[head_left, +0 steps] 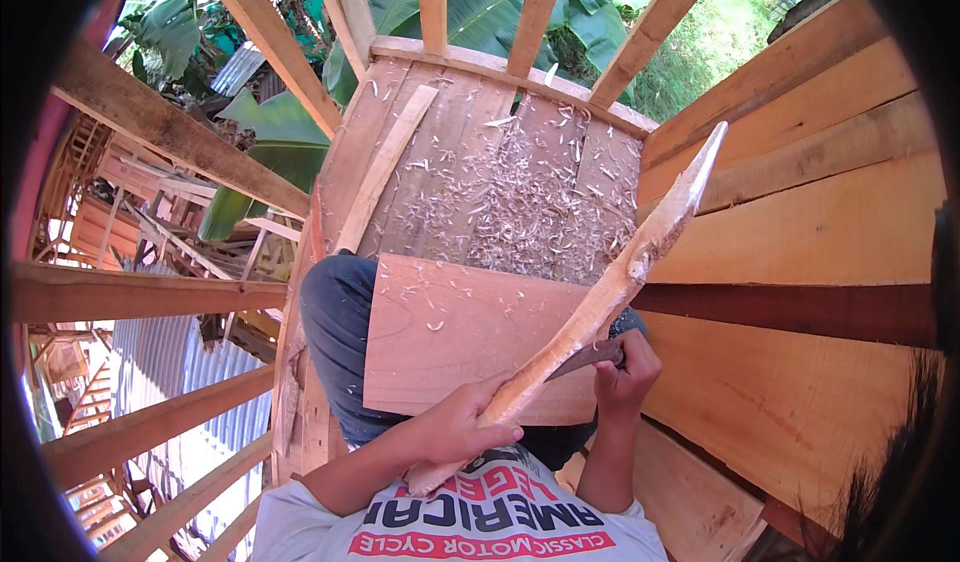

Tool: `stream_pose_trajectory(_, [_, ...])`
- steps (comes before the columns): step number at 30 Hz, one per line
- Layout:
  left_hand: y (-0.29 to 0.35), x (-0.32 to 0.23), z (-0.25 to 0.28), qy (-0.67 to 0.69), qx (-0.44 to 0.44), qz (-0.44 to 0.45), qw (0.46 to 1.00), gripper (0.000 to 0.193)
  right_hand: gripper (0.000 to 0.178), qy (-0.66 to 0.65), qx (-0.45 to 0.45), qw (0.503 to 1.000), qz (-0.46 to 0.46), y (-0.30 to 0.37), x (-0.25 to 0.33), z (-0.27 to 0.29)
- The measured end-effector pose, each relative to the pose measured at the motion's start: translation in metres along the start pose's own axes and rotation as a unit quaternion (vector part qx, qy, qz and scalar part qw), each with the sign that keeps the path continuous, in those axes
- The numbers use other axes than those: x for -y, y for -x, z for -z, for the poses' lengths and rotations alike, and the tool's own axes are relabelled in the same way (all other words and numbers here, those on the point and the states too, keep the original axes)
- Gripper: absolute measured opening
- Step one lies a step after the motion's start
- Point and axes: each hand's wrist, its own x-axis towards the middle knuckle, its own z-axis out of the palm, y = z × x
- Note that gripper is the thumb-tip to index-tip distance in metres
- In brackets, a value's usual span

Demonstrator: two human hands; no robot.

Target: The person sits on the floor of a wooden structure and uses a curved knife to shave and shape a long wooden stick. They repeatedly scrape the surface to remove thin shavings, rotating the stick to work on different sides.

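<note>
A long, curved, pale stick of wood [597,307], its bark stripped, slants from my chest up to the far right and tapers to a point. My left hand [467,424] is wrapped around its lower part, close to my shirt. In my closed right hand [632,372] is a knife whose dark blade [580,360] lies against the stick's right side. The knife's handle is mostly hidden by my fingers. Under the stick, a flat wooden board [455,327] rests across my lap, with a few shavings on it.
Curled wood shavings [530,197] cover much of the plank floor ahead. A loose wooden strip [388,167] lies at the floor's left. Slatted railings [150,297] stand left and ahead, and a plank wall [800,242] rises close on my right. Banana leaves show beyond.
</note>
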Motion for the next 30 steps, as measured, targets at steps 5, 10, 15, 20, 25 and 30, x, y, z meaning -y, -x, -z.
stream_pose_trajectory(5, [0.009,0.011,-0.006,0.064,0.063,0.070,0.994,0.067,0.067,0.016,-0.064,0.991,-0.119,-0.021,-0.042,0.018])
stream_pose_trajectory(10, [0.004,0.014,0.001,0.176,0.068,0.054,0.981,0.045,0.061,-0.120,0.011,0.976,-0.179,-0.001,-0.020,-0.003])
stream_pose_trajectory(15, [-0.006,0.014,0.009,0.327,0.118,0.074,0.935,0.047,0.058,-0.194,0.134,0.961,-0.147,0.021,0.011,-0.018])
stream_pose_trajectory(20, [-0.003,0.012,0.008,0.293,0.129,0.078,0.944,0.047,0.060,-0.137,0.100,0.982,-0.088,0.008,0.026,-0.013])
stream_pose_trajectory(25, [-0.001,0.013,0.000,0.266,0.117,0.064,0.955,0.047,0.065,-0.018,0.056,0.997,-0.052,0.003,-0.003,-0.003])
stream_pose_trajectory(30, [0.001,0.020,-0.003,0.319,0.135,0.080,0.935,0.046,0.068,-0.007,0.017,0.997,-0.073,0.000,-0.009,-0.004])
